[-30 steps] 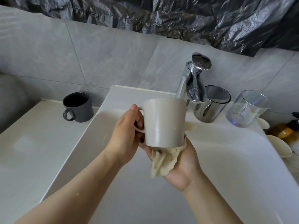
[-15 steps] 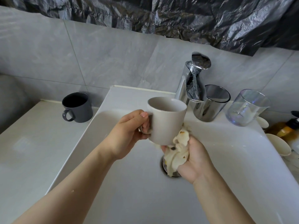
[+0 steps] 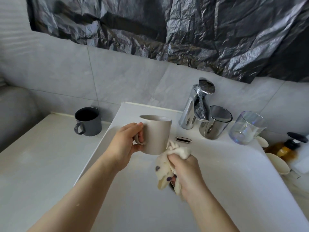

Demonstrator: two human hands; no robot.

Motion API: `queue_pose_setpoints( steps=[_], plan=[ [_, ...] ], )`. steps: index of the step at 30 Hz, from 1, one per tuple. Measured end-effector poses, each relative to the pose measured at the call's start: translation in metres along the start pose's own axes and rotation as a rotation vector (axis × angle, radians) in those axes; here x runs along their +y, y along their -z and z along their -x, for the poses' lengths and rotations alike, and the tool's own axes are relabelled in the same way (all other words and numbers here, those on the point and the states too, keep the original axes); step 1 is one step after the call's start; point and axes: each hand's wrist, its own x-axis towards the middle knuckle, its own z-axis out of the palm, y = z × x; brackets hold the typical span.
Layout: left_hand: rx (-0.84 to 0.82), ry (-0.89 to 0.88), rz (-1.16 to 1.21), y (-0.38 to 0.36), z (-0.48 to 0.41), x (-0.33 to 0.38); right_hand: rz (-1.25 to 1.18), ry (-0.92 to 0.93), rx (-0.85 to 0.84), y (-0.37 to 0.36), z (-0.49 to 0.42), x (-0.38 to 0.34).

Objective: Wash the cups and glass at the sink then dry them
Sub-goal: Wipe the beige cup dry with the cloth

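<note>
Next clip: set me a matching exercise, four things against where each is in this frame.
Things:
1. beige mug
2. grey mug
3. glass
4. cloth

Places:
A. on the counter, left of the sink
B. bunched in the right hand
C. held by its handle in the left hand
D. on the sink ledge, right of the steel cup

Pairs: 1-C, 2-A, 3-D, 4-B
</note>
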Motion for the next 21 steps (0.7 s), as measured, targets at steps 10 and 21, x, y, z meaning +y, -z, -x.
queue_pose_setpoints(
  steps=[10,21],
  plan=[
    [0.236,-0.062,0.006,0.108,0.032,0.047,-0.148,0.102,-0.122,-0.095,0.049,-0.04],
    [0.353,-0.03,-0.146,0.245,0.023,0.06,0.035,0.056,-0.067,-0.242,0.06,-0.033]
  ],
)
